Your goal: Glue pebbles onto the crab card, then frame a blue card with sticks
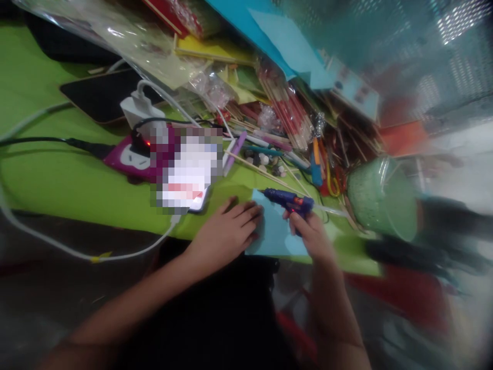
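Note:
A light blue sheet of paper (275,241) lies at the front edge of the green table. My left hand (227,231) rests flat, fingers stretched out, with its fingertips at the paper's left edge. Above the sheet, my right hand (310,234) is wrapped round the handle of a dark blue glue gun (288,198). The gun's nozzle points left, near the paper's far left corner, and a pale glue stick (333,211) sticks out of its back. A small red light glows on the gun's body.
A pixelated phone (188,174) on a white charging cable (134,253) lies left of my hands, beside a purple power strip (123,156). Wooden sticks, scissors (332,177) and coloured papers crowd the back. A green translucent bin (381,198) stands at the right.

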{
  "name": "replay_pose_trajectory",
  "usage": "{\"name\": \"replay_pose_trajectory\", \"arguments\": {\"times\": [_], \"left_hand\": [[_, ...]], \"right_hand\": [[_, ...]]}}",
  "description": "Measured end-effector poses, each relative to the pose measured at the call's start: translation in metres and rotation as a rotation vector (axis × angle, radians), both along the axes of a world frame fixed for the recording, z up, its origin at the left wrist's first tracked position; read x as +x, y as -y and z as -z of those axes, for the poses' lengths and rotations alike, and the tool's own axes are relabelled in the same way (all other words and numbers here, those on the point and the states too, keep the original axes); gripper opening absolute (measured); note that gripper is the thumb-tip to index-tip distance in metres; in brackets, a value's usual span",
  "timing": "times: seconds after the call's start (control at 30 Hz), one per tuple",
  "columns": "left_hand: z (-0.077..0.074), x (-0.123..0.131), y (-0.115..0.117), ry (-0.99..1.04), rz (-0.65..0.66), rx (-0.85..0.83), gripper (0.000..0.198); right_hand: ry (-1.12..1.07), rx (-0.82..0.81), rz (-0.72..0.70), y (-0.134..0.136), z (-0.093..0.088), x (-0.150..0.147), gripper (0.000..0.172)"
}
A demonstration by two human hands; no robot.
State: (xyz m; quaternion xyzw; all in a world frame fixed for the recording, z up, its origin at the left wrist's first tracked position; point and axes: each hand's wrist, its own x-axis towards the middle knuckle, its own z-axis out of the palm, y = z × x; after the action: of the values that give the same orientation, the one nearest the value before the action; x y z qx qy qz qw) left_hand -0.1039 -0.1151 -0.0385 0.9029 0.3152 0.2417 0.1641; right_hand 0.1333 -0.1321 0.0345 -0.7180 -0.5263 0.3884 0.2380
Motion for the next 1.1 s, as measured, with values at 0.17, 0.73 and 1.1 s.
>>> {"name": "replay_pose_trajectory", "arguments": {"times": [0.17,0.73,1.1], "left_hand": [[0.0017,0.0009,0.0001,0.029,0.003,-0.003,0.032],[0.0012,0.0012,-0.0001,0.03,0.005,0.004,0.031],[0.0,0.0005,-0.0007,-0.012,0.002,0.021,0.033]], "right_hand": [[-0.01,-0.001,0.001,0.0,0.0016,0.0006,0.05],[0.04,-0.016,0.001,0.0005,0.002,0.0016,0.05],[0.088,-0.013,-0.007,-0.0012,0.0038,0.0009,0.051]]}}
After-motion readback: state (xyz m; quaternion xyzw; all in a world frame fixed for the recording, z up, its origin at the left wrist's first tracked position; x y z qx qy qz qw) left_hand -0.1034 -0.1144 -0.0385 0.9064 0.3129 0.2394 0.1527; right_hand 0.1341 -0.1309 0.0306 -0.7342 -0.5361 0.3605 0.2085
